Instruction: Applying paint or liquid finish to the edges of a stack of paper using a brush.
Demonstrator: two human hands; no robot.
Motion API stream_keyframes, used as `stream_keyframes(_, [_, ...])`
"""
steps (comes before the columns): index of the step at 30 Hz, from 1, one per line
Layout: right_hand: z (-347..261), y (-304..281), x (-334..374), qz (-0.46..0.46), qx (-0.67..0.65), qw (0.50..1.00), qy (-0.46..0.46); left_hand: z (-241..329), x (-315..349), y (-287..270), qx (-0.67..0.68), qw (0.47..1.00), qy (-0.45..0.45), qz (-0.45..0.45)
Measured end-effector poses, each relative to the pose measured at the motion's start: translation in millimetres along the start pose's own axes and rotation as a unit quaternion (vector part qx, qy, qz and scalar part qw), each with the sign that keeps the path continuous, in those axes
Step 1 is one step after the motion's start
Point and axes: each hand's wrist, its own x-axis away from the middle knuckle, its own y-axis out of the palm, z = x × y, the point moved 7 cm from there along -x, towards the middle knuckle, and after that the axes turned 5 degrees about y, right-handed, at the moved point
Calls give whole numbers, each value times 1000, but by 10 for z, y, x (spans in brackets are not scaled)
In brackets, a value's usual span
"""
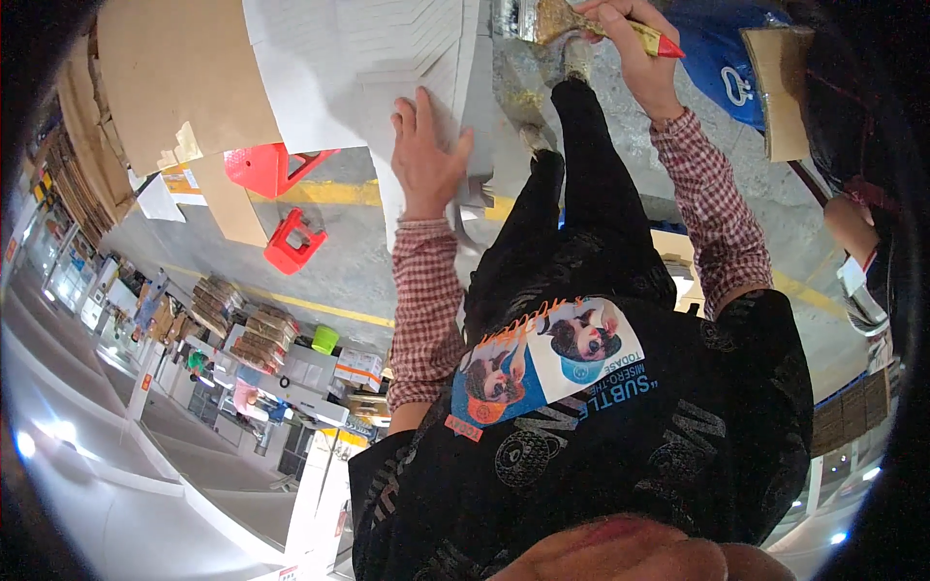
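My right hand (635, 48) is closed around the yellow, red-tipped handle of a wide flat paintbrush (554, 19) at the top of the view. Its bristle end points left and is partly cut off by the upper edge. Spread flat on white paper sheets (334, 68), my left hand (428, 160) has its fingers apart and holds nothing. Creased, overlapping layers show in the sheets beyond its fingertips. A brown cardboard sheet (179, 82) lies to the left of the white paper. Both of my forearms wear red-and-white checked sleeves.
Two red plastic stools (295, 242) stand on the grey floor at the left. At the right are a blue bag (722, 63), a piece of cardboard (775, 97) and another person's arm (851, 230). Stacked cardboard (262, 334) and a green bin (325, 339) are farther off.
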Motion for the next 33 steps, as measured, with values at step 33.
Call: stream_keyframes(33, [136, 55, 723, 3, -252, 960, -124, 116, 328, 429, -115, 980, -4, 160])
